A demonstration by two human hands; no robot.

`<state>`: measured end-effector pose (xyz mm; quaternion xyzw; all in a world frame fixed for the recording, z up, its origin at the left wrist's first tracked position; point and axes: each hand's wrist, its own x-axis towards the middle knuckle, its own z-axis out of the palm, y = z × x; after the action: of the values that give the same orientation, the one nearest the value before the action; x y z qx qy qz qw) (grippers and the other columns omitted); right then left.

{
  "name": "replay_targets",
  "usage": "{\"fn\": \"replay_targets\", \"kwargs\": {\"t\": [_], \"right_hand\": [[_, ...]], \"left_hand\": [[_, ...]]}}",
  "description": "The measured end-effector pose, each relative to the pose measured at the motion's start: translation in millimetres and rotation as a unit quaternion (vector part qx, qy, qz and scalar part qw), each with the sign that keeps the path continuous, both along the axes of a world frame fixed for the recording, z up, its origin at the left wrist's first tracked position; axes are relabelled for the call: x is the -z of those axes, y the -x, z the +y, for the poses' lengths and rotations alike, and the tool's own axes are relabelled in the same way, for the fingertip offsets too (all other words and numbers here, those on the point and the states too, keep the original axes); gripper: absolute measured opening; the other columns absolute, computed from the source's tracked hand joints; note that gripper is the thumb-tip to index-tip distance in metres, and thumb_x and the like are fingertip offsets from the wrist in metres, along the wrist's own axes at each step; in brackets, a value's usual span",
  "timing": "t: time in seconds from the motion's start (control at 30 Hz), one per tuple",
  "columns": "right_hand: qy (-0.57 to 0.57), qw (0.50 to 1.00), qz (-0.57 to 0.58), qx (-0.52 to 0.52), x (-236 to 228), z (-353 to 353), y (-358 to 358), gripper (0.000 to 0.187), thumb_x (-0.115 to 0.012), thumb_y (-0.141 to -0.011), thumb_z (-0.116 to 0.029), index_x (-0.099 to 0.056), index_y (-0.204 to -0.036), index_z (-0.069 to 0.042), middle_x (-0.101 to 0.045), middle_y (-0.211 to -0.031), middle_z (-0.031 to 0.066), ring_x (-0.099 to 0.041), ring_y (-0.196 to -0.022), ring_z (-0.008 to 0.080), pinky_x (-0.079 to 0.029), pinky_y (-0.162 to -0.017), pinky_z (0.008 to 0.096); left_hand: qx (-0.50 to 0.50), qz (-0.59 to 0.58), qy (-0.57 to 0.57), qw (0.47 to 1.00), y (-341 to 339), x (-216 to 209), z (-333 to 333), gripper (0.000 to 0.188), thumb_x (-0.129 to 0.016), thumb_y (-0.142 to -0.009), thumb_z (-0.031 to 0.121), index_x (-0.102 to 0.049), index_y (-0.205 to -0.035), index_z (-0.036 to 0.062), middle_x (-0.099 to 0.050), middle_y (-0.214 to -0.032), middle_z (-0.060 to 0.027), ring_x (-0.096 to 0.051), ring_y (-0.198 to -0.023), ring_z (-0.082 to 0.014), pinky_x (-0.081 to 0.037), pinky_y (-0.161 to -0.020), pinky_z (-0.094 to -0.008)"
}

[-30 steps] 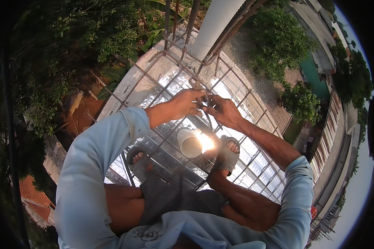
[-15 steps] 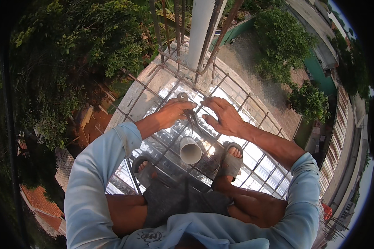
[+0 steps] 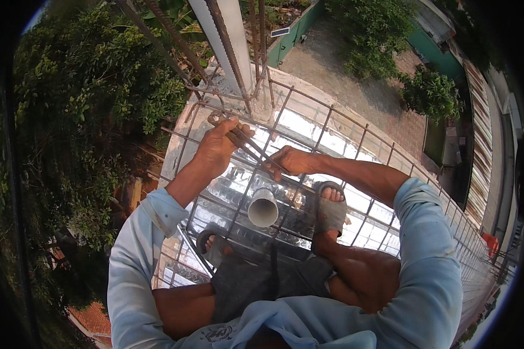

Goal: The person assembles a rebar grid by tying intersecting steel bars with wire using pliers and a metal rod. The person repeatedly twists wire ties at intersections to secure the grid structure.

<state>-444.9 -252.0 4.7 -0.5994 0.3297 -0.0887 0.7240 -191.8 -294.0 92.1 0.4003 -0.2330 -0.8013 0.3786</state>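
Note:
A pair of rusty pincers (image 3: 251,146) lies slantwise between my hands, its head up to the left and its long handles running down to the right. My left hand (image 3: 216,146) is closed round it just below the head. Bent fingers of my right hand (image 3: 292,160) close on the handle ends. Both hands are above a rebar grid (image 3: 315,152) that stands over shiny ribbed metal decking (image 3: 230,200). Just nearer to me, an open-topped pale plastic pipe (image 3: 263,209) rises through the grid.
A pale post (image 3: 230,49) with upright rusty rebars stands at the far corner. The concrete edge (image 3: 343,116) drops to a paved yard (image 3: 355,75) on the right and trees (image 3: 99,110) on the left. My sandalled feet (image 3: 332,203) are on either side of the pipe.
The pincers have moved left and away from me with my left hand, and tilted more. My right hand, earlier with fingers apart, has closed on the handle ends. My view has turned rightward.

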Motion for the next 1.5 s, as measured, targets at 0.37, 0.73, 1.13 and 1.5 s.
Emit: {"fn": "replay_targets", "kwargs": {"t": [0.37, 0.73, 1.13, 1.5], "right_hand": [[-0.09, 0.989, 0.112, -0.033, -57, -25, 27, 0.049, -0.066, -0.086, -0.017, -0.063, -0.13, 0.001, -0.074, -0.092, 0.0072, -0.065, -0.076, 0.0146, -0.052, -0.06, 0.028], [0.023, 0.97, 0.033, 0.241, -98, -59, 38, 0.063, -0.061, -0.076, -0.014, -0.056, -0.136, 0.005, -0.066, -0.125, 0.0188, -0.059, -0.123, 0.0278, -0.045, -0.106, 0.0351], [-0.238, 0.941, 0.095, 0.22, -74, -11, -32, 0.034, -0.047, -0.102, -0.03, -0.059, -0.096, 0.002, -0.07, -0.076, 0.0179, -0.048, -0.041, 0.0117, -0.033, -0.032, 0.0305], [-0.417, 0.906, 0.045, 0.057, -74, -14, -16, 0.031, -0.055, -0.099, -0.036, -0.07, -0.099, -0.009, -0.067, -0.084, 0.0115, -0.049, -0.05, 0.0082, -0.036, -0.045, 0.0238]], "left_hand": [[-0.046, -0.024, 0.036, 0.998, -20, -37, -22, 0.019, -0.066, -0.094, 0.024, -0.061, -0.101, 0.0067, -0.067, -0.1, -0.0087, -0.067, -0.098, -0.0236, -0.054, -0.088, -0.0443], [-0.041, -0.045, 0.039, 0.997, -21, -36, -22, 0.026, -0.063, -0.095, 0.021, -0.062, -0.112, 0.002, -0.064, -0.112, -0.0123, -0.064, -0.105, -0.0253, -0.054, -0.091, -0.0474], [-0.061, -0.053, 0.077, 0.994, -25, -55, 0, 0.022, -0.068, -0.092, 0.017, -0.066, -0.106, 0.0, -0.068, -0.104, -0.0107, -0.065, -0.101, -0.0253, -0.054, -0.089, -0.0468], [-0.037, -0.061, 0.184, 0.98, -23, -91, -4, 0.019, -0.069, -0.092, 0.017, -0.068, -0.101, -0.0002, -0.07, -0.094, -0.0125, -0.069, -0.087, -0.0223, -0.056, -0.081, -0.0403]]}}
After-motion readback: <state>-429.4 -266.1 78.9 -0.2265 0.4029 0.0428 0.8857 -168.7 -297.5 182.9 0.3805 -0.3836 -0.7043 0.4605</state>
